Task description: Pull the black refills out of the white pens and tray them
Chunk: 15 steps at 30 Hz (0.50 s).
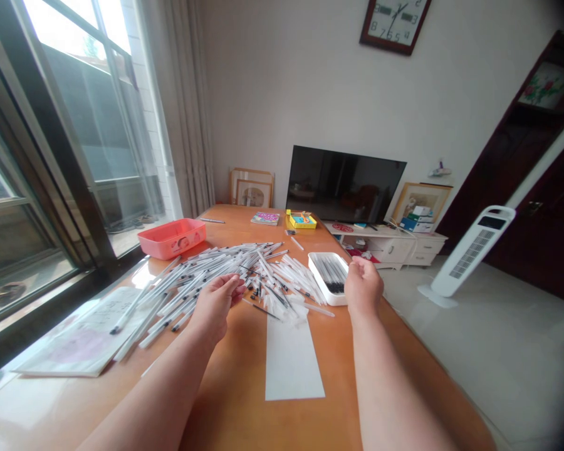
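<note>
A big heap of white pens (225, 269) with dark tips covers the middle of the orange wooden table (244, 413). My left hand (216, 300) rests at the heap's near edge, fingers curled loosely among the pens; what they grip is hidden. My right hand (363, 285) hovers at the near corner of a white tray (320, 275) holding several dark pens, its fingers bent and pinched together, with anything in them hidden. A white paper strip (291, 360) lies between my forearms.
A pink plastic basket (172, 238) stands at the table's left near the window. Papers (82, 341) lie at the near left. A booklet (266, 218) and a yellow box (302, 220) sit at the far end. A television (343, 185) and tower fan (470, 250) stand beyond.
</note>
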Available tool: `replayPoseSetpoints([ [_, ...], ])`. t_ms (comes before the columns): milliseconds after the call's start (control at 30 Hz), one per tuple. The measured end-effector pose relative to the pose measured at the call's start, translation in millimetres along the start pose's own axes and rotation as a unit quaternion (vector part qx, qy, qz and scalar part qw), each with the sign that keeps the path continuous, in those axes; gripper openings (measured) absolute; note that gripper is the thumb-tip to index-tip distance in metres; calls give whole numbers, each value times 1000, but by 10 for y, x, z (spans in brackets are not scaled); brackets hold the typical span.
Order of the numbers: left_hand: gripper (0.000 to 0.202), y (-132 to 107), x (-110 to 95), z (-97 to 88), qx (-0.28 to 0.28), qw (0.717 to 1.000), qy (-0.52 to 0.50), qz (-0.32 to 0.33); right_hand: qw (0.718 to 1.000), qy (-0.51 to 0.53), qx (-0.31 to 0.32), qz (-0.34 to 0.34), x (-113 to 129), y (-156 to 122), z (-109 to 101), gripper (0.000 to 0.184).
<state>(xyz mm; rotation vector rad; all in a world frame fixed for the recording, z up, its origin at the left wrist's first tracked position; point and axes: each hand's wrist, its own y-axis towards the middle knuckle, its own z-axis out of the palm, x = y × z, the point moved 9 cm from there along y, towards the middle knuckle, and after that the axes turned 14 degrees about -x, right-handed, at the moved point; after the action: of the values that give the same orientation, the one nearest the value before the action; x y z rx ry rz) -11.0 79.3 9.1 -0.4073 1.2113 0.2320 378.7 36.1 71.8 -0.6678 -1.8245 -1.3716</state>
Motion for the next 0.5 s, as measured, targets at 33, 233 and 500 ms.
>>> replayPoseSetpoints([
  [33, 42, 2, -3, -3, -1, 1000, 4, 1, 1000, 22, -1, -5, 73, -37, -5, 40],
  [233, 42, 40, -20, -29, -9, 1000, 23, 10, 988, 91, 113, -55, 580, -481, 135, 28],
  [500, 43, 63, 3, -24, -8, 999, 32, 8, 924, -23, 374, -78, 405, -1100, 624, 8],
])
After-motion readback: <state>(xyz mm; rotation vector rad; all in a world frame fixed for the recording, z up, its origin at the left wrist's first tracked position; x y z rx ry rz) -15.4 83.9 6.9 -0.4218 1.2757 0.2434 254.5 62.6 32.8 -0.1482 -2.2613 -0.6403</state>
